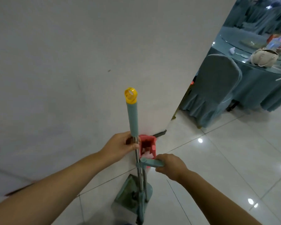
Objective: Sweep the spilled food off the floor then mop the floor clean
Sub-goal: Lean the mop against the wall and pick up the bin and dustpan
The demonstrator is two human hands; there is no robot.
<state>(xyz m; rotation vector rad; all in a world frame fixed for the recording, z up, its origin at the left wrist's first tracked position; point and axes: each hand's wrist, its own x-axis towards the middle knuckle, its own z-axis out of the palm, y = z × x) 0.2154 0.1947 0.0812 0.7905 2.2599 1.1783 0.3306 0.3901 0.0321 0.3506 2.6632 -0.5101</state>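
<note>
No brand, label or writing can be read anywhere. A plain white wall (55,62) fills the left half of the view. In front of it the left hand (120,146) is curled round the bare metal shaft of one broom pole (133,117), just below its teal foam grip. The pole stands nearly upright and ends in one yellow cap (131,95) with a hanging hole. Its lower end is hidden, so I cannot tell what head it carries. Just right of the shaft, at the foot of the wall's corner, sits one red bin (153,140) with white scraps inside. Below it one teal long-handled dustpan (128,192) rests on the tiled floor (217,159), its pan soiled. The right hand (170,166) grips the dustpan's teal crossways handle (151,163), fingers wrapped over it. Two metal shafts run down side by side to the pan. Further right stands one chair (217,88) in a teal cover, pushed against one round table (258,82) draped in teal cloth. One cream handbag (264,58) lies on the table's edge
</note>
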